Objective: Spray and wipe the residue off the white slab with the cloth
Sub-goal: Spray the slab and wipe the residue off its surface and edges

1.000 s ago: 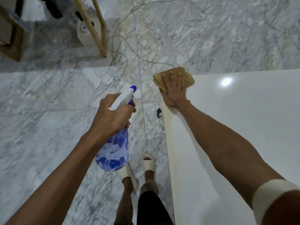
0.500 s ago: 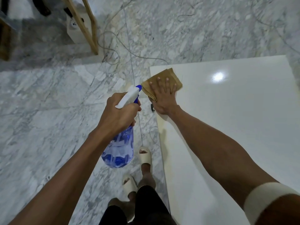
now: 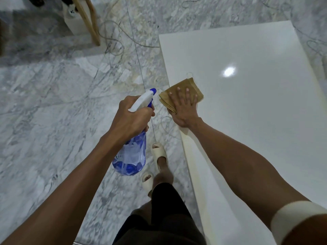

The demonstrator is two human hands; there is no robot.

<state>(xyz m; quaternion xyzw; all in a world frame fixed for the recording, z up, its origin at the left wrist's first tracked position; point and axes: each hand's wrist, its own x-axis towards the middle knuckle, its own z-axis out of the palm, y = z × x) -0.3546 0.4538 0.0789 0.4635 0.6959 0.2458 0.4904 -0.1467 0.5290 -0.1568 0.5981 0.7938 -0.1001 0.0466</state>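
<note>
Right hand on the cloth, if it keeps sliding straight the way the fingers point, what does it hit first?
Nothing, as far as the picture shows. The right hand presses the cloth flat, fingers pointing up the white slab, whose surface looks bare to its far edge.

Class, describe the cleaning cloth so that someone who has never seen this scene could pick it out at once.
Find the large glossy white slab lying on the grey marble floor. At its left edge, the right hand presses flat on a folded tan cloth, the only brown, soft thing on the slab.
</note>
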